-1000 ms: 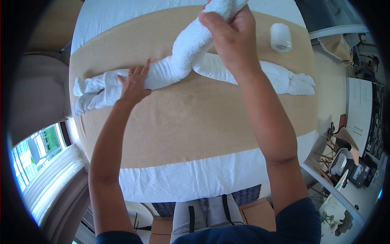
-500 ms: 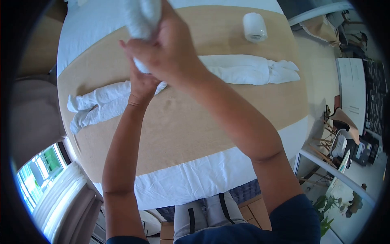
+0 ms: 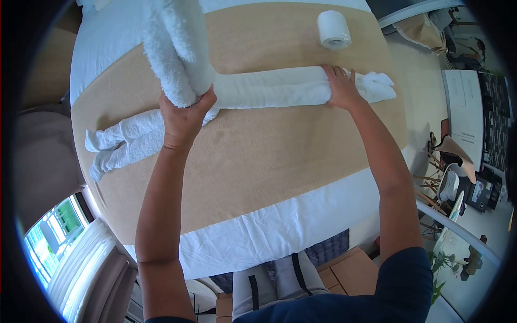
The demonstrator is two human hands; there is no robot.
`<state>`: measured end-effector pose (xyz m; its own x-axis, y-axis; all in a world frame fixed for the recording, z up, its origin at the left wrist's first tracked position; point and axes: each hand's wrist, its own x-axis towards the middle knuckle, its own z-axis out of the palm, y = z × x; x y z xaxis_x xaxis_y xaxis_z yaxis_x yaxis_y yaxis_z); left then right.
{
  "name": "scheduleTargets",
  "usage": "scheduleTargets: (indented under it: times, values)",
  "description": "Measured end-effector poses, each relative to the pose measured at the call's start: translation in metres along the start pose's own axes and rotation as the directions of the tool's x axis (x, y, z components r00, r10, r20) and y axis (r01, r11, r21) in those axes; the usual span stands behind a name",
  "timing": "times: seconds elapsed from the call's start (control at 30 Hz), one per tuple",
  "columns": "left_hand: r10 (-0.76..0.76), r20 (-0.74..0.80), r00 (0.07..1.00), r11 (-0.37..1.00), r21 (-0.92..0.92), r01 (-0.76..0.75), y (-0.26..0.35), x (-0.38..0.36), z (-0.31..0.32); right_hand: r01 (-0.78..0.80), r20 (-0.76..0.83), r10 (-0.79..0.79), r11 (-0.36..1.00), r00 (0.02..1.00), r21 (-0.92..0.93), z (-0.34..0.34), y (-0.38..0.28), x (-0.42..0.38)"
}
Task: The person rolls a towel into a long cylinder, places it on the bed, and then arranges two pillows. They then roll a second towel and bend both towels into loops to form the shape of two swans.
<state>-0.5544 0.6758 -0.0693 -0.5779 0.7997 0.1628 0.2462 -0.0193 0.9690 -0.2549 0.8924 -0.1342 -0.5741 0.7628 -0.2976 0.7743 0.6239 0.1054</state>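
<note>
My left hand (image 3: 186, 117) is wrapped round the lower end of a white rolled towel (image 3: 183, 48), which stands up from the bed and runs out at the top of the view. My right hand (image 3: 342, 87) grips another long rolled white towel (image 3: 274, 88) near its right end, thumb and fingers across it. That towel lies flat from beside the upright one to the right, ending in folded tips. A third rolled towel (image 3: 132, 129) lies at the left, with two ends pointing left; its right part is hidden behind my left hand.
A white wrapped roll (image 3: 334, 30) stands on the beige bed cover (image 3: 258, 161) at the upper right. White sheet (image 3: 258, 231) shows along the near edge. A curtain (image 3: 75, 269) hangs at the lower left; chairs (image 3: 455, 156) and a white cabinet (image 3: 464, 113) are at the right.
My right hand has let go of the upright towel and moved right onto the lying one. The upright towel has shifted slightly left, with my left hand now round its base.
</note>
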Motion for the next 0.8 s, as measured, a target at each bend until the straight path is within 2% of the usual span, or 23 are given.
scheduleTargets:
  times: [0.07, 0.13, 0.27, 0.33, 0.47, 0.53, 0.57, 0.63, 0.7, 0.73, 0.77, 0.8]
  values:
    - [0.021, -0.034, 0.999, 1.000, 0.005, -0.021, 0.002, -0.005, -0.002, 0.034, 0.025, -0.035, 0.999, 0.999, 0.039, -0.003, -0.006, 0.005]
    - [0.044, -0.070, 0.997, 0.999, 0.006, -0.044, 0.004, -0.009, -0.007, 0.118, -0.125, -0.114, 0.993, 0.986, 0.024, -0.010, -0.014, 0.010]
    - [0.084, -0.171, 0.982, 0.995, 0.072, -0.073, 0.009, -0.012, -0.029, 0.187, -0.147, -0.183, 0.982, 0.972, 0.008, -0.016, -0.044, 0.024]
    - [0.077, -0.253, 0.964, 0.993, 0.106, -0.052, 0.017, -0.013, -0.034, 0.243, -0.148, -0.232, 0.968, 0.961, 0.065, -0.018, -0.057, 0.027]
    - [0.034, -0.253, 0.967, 0.999, 0.042, -0.024, 0.027, -0.013, -0.034, 0.266, -0.144, -0.259, 0.964, 0.955, 0.026, -0.012, -0.071, 0.035]
    - [0.041, -0.258, 0.965, 0.998, 0.060, -0.026, 0.026, -0.010, -0.024, 0.125, -0.062, -0.127, 0.991, 0.990, -0.048, -0.010, -0.082, 0.031]
    - [0.044, -0.262, 0.964, 0.998, 0.063, -0.028, 0.028, -0.006, -0.019, 0.128, -0.066, -0.131, 0.991, 0.989, -0.048, -0.017, -0.093, 0.025]
    - [0.092, -0.236, 0.967, 0.994, -0.036, -0.104, 0.032, 0.004, -0.009, 0.206, -0.055, -0.204, 0.978, 0.977, 0.040, -0.027, -0.121, 0.009]
    - [0.045, -0.215, 0.976, 0.999, -0.019, -0.050, 0.028, 0.006, -0.006, 0.405, -0.185, -0.371, 0.892, 0.910, 0.201, -0.028, -0.159, 0.000]
    - [0.089, -0.221, 0.971, 0.996, 0.009, -0.089, 0.026, 0.008, -0.003, 0.412, -0.190, -0.377, 0.888, 0.907, 0.205, -0.026, -0.180, -0.001]
    - [0.133, -0.227, 0.965, 0.991, 0.039, -0.128, 0.026, 0.008, -0.002, 0.469, -0.314, -0.369, 0.806, 0.875, 0.361, -0.021, -0.200, 0.000]
    - [0.044, -0.230, 0.972, 0.999, -0.006, -0.047, 0.029, 0.005, -0.001, 0.529, -0.432, -0.333, 0.690, 0.838, 0.494, -0.017, -0.215, 0.002]
